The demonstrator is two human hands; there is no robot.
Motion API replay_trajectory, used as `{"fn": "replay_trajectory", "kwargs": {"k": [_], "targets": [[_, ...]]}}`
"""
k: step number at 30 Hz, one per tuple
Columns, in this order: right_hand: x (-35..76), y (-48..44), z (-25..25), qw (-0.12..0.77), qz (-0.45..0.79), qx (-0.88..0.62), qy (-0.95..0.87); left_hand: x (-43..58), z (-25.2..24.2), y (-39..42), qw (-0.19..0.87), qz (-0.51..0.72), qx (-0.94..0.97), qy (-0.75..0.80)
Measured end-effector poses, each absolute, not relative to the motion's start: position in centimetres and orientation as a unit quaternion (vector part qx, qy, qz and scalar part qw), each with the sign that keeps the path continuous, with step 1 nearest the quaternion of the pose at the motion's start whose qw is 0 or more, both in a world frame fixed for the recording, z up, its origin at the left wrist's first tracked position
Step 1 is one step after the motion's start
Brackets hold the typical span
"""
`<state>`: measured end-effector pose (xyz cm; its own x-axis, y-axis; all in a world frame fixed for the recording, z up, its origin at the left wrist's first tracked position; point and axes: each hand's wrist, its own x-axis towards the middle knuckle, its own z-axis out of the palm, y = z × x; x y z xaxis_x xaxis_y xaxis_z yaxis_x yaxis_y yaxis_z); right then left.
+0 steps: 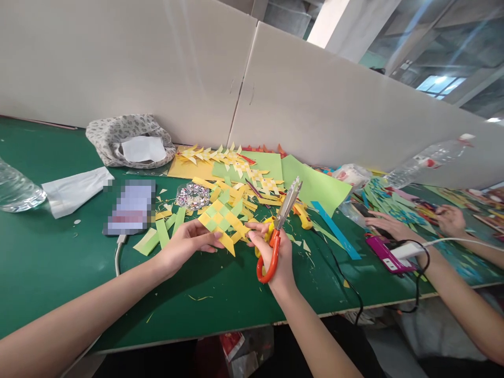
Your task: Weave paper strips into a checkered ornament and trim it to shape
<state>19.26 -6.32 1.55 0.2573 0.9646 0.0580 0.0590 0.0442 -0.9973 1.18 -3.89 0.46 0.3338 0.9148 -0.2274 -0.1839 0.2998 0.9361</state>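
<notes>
A woven piece of yellow and light green paper strips [219, 216] is pinched at its lower left by my left hand [187, 242]. On its right side, the fingertips of my right hand [279, 262] are at its yellow strip ends. My right hand also holds scissors [288, 202] with orange and yellow handles, the blades pointing up and away from the paper. Just behind my hands lie loose yellow and green paper strips [167, 231] and a clear pack of shiny gems [192, 196]. Farther back are finished-looking woven yellow chains [252, 170].
A phone [132, 207] on a cable and a patterned cloth pouch [106, 139] are to the left. Green paper sheets [311, 181], a yellow glue gun [302, 216] and a blue strip [334, 228] lie right. A co-worker's hands [389, 226] are beyond a magenta power strip [388, 255].
</notes>
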Motion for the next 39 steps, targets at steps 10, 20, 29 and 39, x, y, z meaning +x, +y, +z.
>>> {"fn": "replay_trajectory", "kwargs": {"k": [10, 20, 29, 39], "targets": [[18.5, -6.5, 1.0, 0.518, 0.444, -0.536, -0.497, 1.4, 0.6, -4.3, 0.675, 0.385, 0.471, 0.416], [18.2, -6.7, 1.1, 0.527, 0.468, -0.558, -0.437, 0.9, 0.3, -3.8, 0.599, 0.451, 0.494, 0.440], [18.6, -6.9, 0.8, 0.502, 0.475, -0.542, -0.478, 0.4, -0.2, -4.2, 0.325, 0.459, 0.774, 0.292], [18.9, -6.8, 1.5, 0.510, 0.498, -0.521, -0.469, 0.7, 0.6, -3.9, 0.647, 0.365, 0.512, 0.431]]}}
